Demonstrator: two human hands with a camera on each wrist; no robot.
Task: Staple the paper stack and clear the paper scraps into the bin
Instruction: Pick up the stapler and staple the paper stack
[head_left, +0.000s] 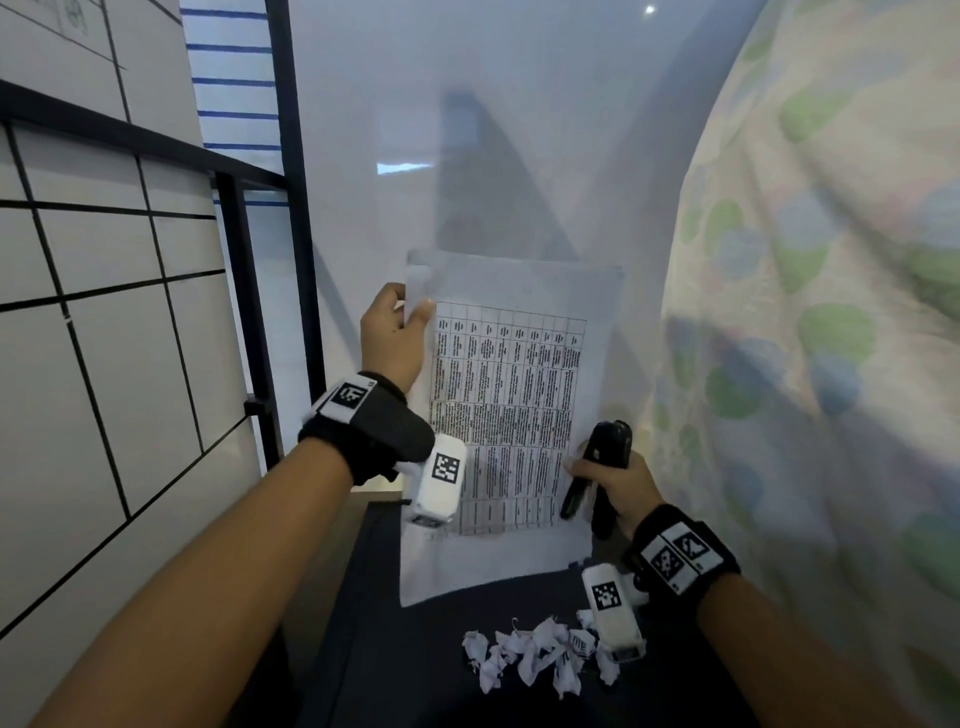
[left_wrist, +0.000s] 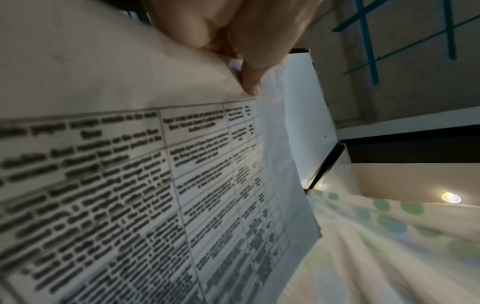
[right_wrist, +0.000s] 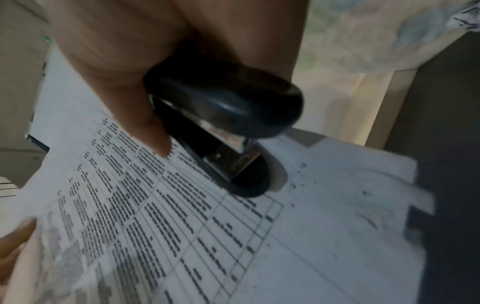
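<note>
Paper stack (head_left: 511, 415) upright (long axis vertical), L-hand (head_left: 393, 335) pinched.

A home, most likely a bedroom: a bedsheet with green and blue dots (head_left: 810, 291) drapes down on the right, a black metal frame (head_left: 291, 171) stands against white walls, and a recessed ceiling light (left_wrist: 451, 197) shows in the left wrist view.
</note>
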